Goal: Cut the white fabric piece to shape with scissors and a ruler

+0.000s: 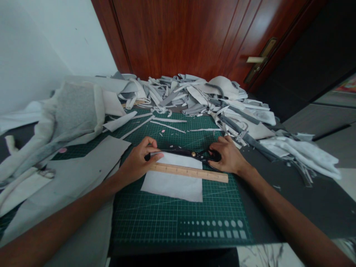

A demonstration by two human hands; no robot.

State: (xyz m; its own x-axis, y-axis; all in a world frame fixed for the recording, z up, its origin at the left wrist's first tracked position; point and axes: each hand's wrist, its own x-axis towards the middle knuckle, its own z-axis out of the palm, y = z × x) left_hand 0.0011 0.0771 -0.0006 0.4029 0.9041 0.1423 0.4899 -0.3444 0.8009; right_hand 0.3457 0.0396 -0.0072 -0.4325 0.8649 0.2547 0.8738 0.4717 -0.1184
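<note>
My right hand (226,154) is closed round the handles of black scissors (193,153) with a brass-coloured pivot. Their blades point left along the far edge of a white fabric piece (174,186). My left hand (143,154) pinches that piece at its far left corner, close to the blade tips. A small dark thing shows between its fingers, too little of it to name. Across the fabric lies a wooden ruler (189,171), its right end sticking out past the piece. All this rests on a green cutting mat (147,222) with a printed grid.
Heaped fabric scraps (178,92) line the back and right of the dark table (306,207). Grey-white cloth (75,107) is bunched at left, beside a large flat fabric sheet (80,178) under my left forearm. Thin cut strips (169,125) lie beyond the scissors. Behind stands a wooden door (178,37).
</note>
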